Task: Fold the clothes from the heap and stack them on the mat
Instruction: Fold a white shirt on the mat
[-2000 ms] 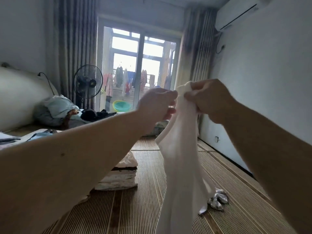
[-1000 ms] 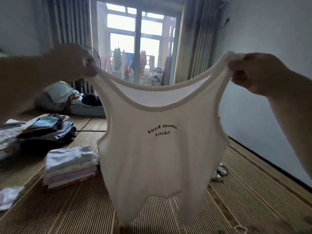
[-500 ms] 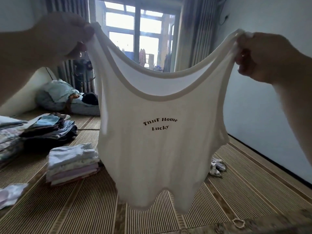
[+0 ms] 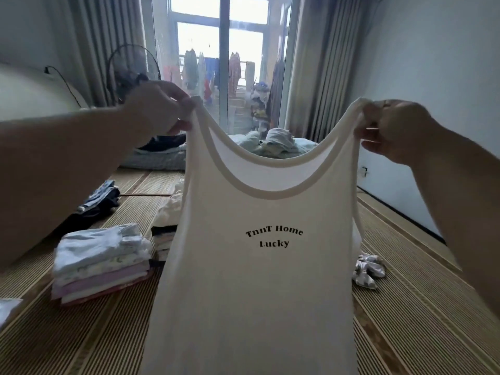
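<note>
The left hand pinches one strap of the vest at 10 o'clock, fingers curled; the right hand pinches the other at 2 o'clock. The vest hangs between and below them, over the mat, with its long axis vertical, neck up, hem toward 6 o'clock and print facing the camera.

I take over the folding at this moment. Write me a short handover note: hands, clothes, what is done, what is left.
Left hand pinches one strap of the white tank top, right hand the other; it hangs spread in the air.
Done: a folded stack on the mat, left of it.
Left: fold and stack this top, then the heap behind it.
</note>
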`<state>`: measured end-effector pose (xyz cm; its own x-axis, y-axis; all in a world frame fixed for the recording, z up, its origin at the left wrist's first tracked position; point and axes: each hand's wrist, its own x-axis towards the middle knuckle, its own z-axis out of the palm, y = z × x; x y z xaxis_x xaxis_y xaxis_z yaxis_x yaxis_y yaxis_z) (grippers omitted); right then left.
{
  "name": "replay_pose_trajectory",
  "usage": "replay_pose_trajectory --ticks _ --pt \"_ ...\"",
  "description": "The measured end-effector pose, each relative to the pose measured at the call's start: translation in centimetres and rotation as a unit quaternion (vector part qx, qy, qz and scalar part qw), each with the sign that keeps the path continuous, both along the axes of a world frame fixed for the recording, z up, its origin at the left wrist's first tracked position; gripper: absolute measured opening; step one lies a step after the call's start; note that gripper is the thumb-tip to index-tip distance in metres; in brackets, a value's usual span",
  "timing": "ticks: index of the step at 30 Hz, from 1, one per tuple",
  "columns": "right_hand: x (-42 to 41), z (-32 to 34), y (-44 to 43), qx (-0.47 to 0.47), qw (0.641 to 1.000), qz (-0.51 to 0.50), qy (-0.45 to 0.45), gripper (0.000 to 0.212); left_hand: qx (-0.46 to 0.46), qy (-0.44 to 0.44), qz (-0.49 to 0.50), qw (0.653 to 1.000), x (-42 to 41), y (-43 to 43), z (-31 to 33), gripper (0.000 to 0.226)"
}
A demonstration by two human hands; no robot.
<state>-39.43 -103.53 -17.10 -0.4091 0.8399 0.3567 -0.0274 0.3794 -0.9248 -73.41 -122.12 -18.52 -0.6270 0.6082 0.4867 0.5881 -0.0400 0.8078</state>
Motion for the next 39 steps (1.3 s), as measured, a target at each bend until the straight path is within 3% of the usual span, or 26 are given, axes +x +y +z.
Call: replay_pose_trajectory --ticks 2,7,11,17,20,22,26,29,31,33,35,37,39 --pt "-1.8 -2.5 2.6 -0.013 1.000 -0.023 -0.015 0.012 -0.007 -0.012 0.002 1.000 -0.5 2.5 -2.3 0.012" --pt "-6.3 -9.5 8.3 -0.050 0.997 -0.049 -0.016 0.017 -0.043 -0.059 0.005 0.997 -0.8 8.7 -8.5 0.013" --pt "-8.1 -15.9 10.4 -0.076 0.995 -0.056 -0.017 0.020 -0.105 -0.027 0.013 0.994 -1.2 10.5 -14.7 0.013" --pt "-3.7 -25.6 6.7 -0.052 0.985 -0.049 -0.155 0.015 -0.265 0.064 -0.031 0.962 2.0 7.1 -24.4 0.008" --pt "0.7 -29.5 1.9 0.040 0.954 -0.008 -0.296 0.021 -0.318 0.105 -0.067 0.940 3.8 3.6 -28.8 0.018" --pt "3.2 -31.7 -1.0 0.047 0.930 0.031 -0.364 0.020 -0.340 0.117 -0.091 0.929 4.5 1.2 -31.1 0.019" --pt "6.0 -34.7 -4.9 0.026 0.908 0.069 -0.413 0.028 -0.364 0.165 -0.106 0.911 4.6 -2.7 -34.8 0.008" --pt "6.5 -35.8 -5.8 0.034 0.885 0.080 -0.457 0.020 -0.390 0.208 -0.142 0.886 4.6 -4.3 -36.3 0.010" --pt "6.0 -35.6 -5.9 0.037 0.876 0.052 -0.478 0.018 -0.404 0.218 -0.165 0.873 4.4 -4.6 -36.5 0.015" --pt "4.9 -35.1 -6.3 0.036 0.882 0.000 -0.470 0.033 -0.428 0.224 -0.169 0.859 4.4 -4.2 -35.9 0.011" --pt "3.1 -35.2 -6.7 0.088 0.876 -0.062 -0.471 0.039 -0.443 0.249 -0.156 0.847 4.8 -3.3 -35.4 0.027" --pt "0.5 -35.9 -7.1 0.160 0.854 -0.088 -0.487 0.036 -0.439 0.260 -0.147 0.848 5.4 -1.7 -35.4 0.058" --pt "-1.9 -37.0 -7.2 0.156 0.822 -0.056 -0.545 0.054 -0.499 0.281 -0.173 0.802 5.9 0.7 -35.7 0.080"
